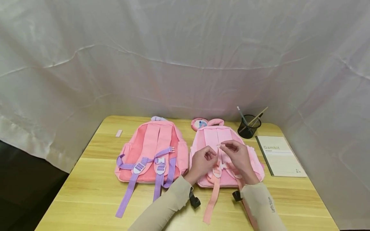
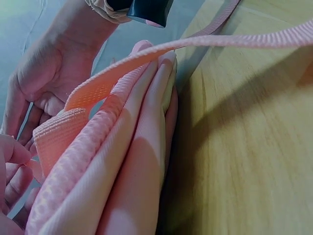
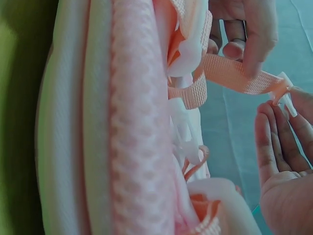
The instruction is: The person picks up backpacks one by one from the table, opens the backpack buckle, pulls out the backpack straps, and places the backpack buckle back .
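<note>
A light pink backpack (image 1: 212, 134) lies back side up on the table. My left hand (image 1: 203, 162) pinches its peach webbing strap (image 3: 234, 76) just below the end. In the right wrist view, the fingertips of my right hand (image 3: 283, 161) pinch a small white plastic buckle (image 3: 286, 93) through which the strap's end passes. In the head view my right hand (image 1: 238, 157) is above the backpack's back panel, close to the left one. White strap adjusters (image 1: 216, 172) sit low on the backpack, and a loose peach strap (image 1: 212, 202) hangs toward the front edge.
A coral backpack (image 1: 157, 138) with purple straps (image 1: 131, 192) lies to the left. Behind it on the left is a small pink block (image 1: 118, 133). A black mesh pen cup (image 1: 247, 130) and a notebook (image 1: 280, 157) stand and lie at the right.
</note>
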The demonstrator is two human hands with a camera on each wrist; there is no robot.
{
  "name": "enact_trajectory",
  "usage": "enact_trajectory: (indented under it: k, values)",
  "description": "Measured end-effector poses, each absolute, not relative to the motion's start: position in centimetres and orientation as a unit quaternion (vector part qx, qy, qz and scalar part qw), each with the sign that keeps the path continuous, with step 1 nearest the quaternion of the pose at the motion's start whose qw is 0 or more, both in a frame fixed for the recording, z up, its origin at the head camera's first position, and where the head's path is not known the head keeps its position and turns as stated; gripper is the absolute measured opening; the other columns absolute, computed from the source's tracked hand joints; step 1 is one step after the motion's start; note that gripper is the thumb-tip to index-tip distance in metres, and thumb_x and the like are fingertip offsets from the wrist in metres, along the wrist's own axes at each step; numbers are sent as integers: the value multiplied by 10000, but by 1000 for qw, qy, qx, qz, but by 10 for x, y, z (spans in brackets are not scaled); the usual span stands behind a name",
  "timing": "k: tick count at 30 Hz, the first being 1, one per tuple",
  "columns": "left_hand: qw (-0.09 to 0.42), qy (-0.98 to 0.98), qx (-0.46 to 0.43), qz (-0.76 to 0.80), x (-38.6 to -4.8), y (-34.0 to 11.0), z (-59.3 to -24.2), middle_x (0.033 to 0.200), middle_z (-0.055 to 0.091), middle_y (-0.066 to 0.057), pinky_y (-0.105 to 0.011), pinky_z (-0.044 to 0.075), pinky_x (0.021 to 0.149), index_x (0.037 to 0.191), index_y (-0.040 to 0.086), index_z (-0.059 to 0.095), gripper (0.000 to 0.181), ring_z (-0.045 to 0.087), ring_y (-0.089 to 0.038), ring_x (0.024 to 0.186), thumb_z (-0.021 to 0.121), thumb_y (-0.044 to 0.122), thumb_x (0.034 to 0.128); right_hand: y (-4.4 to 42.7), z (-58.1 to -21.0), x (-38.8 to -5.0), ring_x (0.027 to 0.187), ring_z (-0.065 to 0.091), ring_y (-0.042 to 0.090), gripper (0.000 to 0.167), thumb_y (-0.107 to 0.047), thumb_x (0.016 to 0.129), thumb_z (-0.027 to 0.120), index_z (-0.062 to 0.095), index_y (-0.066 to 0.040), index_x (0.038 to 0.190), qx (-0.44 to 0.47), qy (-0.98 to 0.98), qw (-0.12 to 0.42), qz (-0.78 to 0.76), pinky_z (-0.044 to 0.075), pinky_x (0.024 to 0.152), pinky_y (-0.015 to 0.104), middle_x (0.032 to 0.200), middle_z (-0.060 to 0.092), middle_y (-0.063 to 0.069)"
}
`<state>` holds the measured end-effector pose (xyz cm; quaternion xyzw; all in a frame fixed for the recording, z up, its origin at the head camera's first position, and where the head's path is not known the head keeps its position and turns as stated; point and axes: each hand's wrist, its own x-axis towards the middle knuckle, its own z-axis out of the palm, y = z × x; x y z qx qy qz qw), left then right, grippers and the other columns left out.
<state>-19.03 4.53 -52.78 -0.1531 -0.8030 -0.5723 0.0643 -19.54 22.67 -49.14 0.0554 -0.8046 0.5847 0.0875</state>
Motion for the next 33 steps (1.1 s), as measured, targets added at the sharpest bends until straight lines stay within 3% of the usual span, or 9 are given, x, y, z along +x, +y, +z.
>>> enact_trajectory:
  k: [8, 15, 22, 33]
  values:
    - [57, -829, -180, -526, -189, 40, -530, 772, 617, 78, -185, 456, 654, 965, 224, 706, 87, 552, -24, 699, 773, 237, 913, 235, -488, -192, 955, 657, 41, 278, -226, 970, 748, 727, -24, 1160, 48, -823, 68, 562, 533, 851, 130, 1138, 710, 170]
    - [93, -859, -207, -459, -186, 30, -532, 905, 673, -10, -251, 443, 783, 1063, 182, 711, 216, 599, -165, 860, 794, 215, 867, 246, -479, -194, 942, 647, 18, 252, -151, 975, 734, 715, 3, 1173, 75, -821, 85, 560, 533, 825, 129, 1114, 721, 140]
    - [80, -882, -212, -414, -181, 26, -535, 965, 665, 42, -269, 442, 814, 1122, 188, 691, 273, 549, -93, 879, 792, 270, 882, 263, -465, -196, 976, 643, -11, 269, -126, 984, 716, 697, 11, 1215, 90, -831, 78, 543, 523, 866, 103, 1164, 710, 179]
    - [96, -881, -215, -411, -178, 27, -540, 962, 670, 10, -322, 458, 858, 1096, 141, 690, 256, 564, -128, 902, 771, 240, 874, 295, -453, -197, 979, 632, -65, 293, -177, 988, 720, 704, -14, 1231, 108, -869, 63, 479, 505, 861, 84, 1194, 711, 223]
